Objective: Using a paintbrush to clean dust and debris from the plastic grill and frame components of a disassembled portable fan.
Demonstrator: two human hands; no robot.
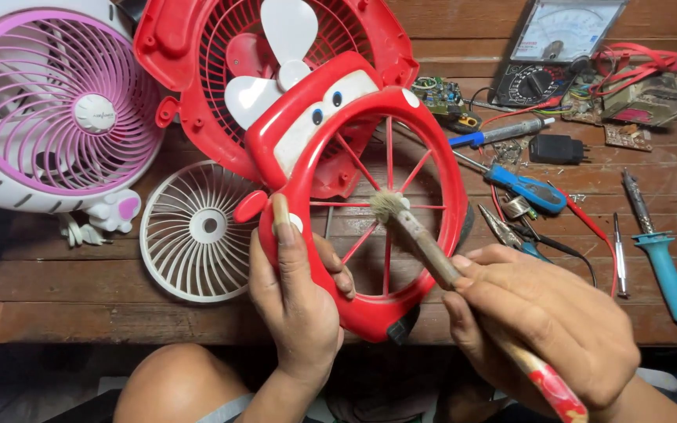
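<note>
Two hands busy — left hand (295, 301) clamped on red fan front cover (370, 196), held above wooden worktop (80, 294); right hand (538, 329) grips paintbrush (432, 254) — bristles on cover's spokes, white grille (197, 231) left of cover.

fan grille (205, 231) lies left of the held fan cover (370, 196).

Fan cover (432, 141) – glossy red plastic; brush (425, 243) (worn wood); table (119, 313) – rough planks.
</note>
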